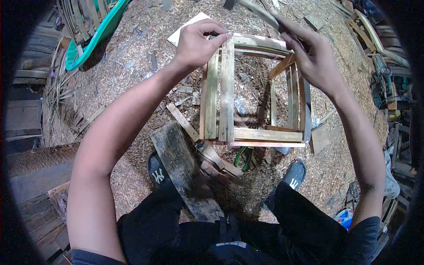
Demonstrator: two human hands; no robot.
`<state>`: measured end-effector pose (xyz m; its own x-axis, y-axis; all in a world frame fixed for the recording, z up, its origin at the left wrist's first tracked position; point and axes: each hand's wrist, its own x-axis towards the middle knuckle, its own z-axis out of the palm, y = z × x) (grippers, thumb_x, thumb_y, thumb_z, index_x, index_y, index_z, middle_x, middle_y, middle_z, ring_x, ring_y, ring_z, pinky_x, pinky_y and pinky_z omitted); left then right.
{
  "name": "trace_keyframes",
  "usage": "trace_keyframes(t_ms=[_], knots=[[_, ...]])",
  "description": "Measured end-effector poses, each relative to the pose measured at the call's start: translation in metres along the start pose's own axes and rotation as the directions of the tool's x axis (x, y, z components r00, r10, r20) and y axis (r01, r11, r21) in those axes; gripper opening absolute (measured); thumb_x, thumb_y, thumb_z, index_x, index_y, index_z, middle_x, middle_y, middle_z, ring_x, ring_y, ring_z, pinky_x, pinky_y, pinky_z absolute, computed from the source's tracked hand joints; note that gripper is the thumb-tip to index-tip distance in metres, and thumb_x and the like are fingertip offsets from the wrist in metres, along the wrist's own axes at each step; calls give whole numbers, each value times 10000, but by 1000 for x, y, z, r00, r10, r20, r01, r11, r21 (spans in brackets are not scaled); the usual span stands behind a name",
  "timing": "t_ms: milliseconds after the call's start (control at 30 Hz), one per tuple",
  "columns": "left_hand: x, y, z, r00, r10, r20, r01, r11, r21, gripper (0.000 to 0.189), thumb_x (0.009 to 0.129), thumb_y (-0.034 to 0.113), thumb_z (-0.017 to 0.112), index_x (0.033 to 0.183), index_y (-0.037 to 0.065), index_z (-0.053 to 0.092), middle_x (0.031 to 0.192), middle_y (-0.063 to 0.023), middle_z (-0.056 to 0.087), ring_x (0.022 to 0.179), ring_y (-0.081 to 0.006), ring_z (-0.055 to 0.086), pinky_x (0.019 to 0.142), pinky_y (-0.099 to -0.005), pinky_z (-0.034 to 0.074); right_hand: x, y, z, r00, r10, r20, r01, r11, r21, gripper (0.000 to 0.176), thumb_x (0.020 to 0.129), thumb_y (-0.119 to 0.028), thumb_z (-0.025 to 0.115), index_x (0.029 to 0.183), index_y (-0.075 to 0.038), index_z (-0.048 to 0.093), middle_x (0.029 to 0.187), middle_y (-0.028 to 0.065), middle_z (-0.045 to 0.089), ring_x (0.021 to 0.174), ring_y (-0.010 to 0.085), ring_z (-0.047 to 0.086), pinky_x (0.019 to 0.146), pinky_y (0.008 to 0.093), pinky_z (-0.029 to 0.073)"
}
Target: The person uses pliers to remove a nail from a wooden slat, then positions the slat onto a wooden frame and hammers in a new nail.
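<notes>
My right hand (316, 59) grips a hammer (259, 14) by its handle, raised over the far right of a wooden crate frame (269, 133). The dark hammer head points to the far left, at the top edge of the view. My left hand (198, 44) is closed in a pinch at the far end of an upright slat (227, 88) on the frame's left side. Whatever the fingertips hold is too small to make out. The frame is built of pale slats, with open gaps between them.
Wood shavings cover the ground. A worn plank (176, 163) and wood offcuts (218, 161) lie between my feet. A green plastic tub (104, 33) with slats stands at far left. Stacked wood (33, 79) lines the left, and more wood lies along the right.
</notes>
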<state>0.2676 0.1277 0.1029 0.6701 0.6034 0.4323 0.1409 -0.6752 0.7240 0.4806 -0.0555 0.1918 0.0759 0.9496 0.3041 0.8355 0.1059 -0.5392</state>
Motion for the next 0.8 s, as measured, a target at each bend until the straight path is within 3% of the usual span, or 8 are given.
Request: trace_keyframes(t_ms=[67, 100, 200, 267, 367, 467, 533, 800], knots=[[1, -1, 0, 999, 28, -15, -28, 1000, -9, 173, 906, 188, 801, 978, 31, 804, 1117, -114, 759, 1076, -191, 712, 985, -332, 537, 1, 6, 2, 993, -117, -24, 114, 989, -98, 425, 981, -50, 610, 1397, -133, 644, 1112, 207, 740, 960, 320, 751, 862, 432, 567], [1, -1, 0, 999, 31, -15, -31, 999, -8, 173, 906, 188, 801, 978, 31, 804, 1117, -114, 759, 1076, -191, 712, 985, -332, 537, 0, -3, -6, 986, -84, 142, 120, 958, -261, 443, 978, -43, 605, 1410, -139, 633, 1099, 213, 739, 941, 331, 749, 840, 430, 569], [2, -2, 0, 999, -27, 24, 27, 999, -24, 173, 904, 191, 803, 981, 37, 805, 1118, -113, 759, 1075, -191, 713, 990, -335, 535, 0, 3, 0, 991, -126, 44, 131, 978, -159, 459, 968, -29, 603, 1413, -141, 630, 1065, 221, 739, 906, 354, 745, 817, 446, 569], [1, -4, 1, 1000, 19, -11, -19, 999, -32, 174, 895, 196, 813, 970, 39, 806, 1116, -108, 760, 1052, -189, 720, 982, -333, 541, -3, 4, 1, 998, 41, 51, -39, 999, -36, 454, 968, -29, 601, 1406, -143, 638, 1058, 226, 734, 893, 371, 734, 821, 472, 557], [1, -2, -2, 1000, 4, 2, -4, 1000, 8, 207, 897, 226, 813, 998, 46, 809, 1125, -112, 763, 1056, -196, 726, 976, -334, 547, -3, 7, 0, 979, -205, 2, 203, 969, -140, 446, 976, -39, 598, 1407, -149, 639, 1073, 225, 731, 926, 369, 735, 831, 464, 559], [1, 8, -8, 996, -74, 55, 71, 996, 58, 254, 907, 256, 800, 1065, 57, 807, 1162, -129, 762, 1097, -207, 722, 985, -339, 547, -5, -1, -5, 985, -22, 169, 57, 977, -207, 432, 1034, -70, 565, 1448, -183, 619, 1159, 138, 754, 951, 205, 715, 874, 410, 581], [-1, 2, -10, 998, -33, 61, 29, 997, 72, 286, 908, 276, 797, 1098, 62, 800, 1177, -135, 760, 1121, -219, 716, 998, -349, 544, -6, 2, 0, 996, -84, 33, 87, 991, -97, 434, 986, -58, 591, 1408, -149, 634, 1130, 222, 727, 997, 376, 730, 883, 453, 564], [-5, 3, -20, 990, 53, 131, -69, 989, 127, 443, 882, 373, 805, 1201, 69, 765, 1298, -184, 702, 1212, -286, 673, 1036, -406, 526, -6, 5, 0, 992, -114, 54, 121, 984, -134, 456, 960, -37, 602, 1404, -134, 636, 1013, 246, 720, 863, 397, 710, 820, 482, 541]])
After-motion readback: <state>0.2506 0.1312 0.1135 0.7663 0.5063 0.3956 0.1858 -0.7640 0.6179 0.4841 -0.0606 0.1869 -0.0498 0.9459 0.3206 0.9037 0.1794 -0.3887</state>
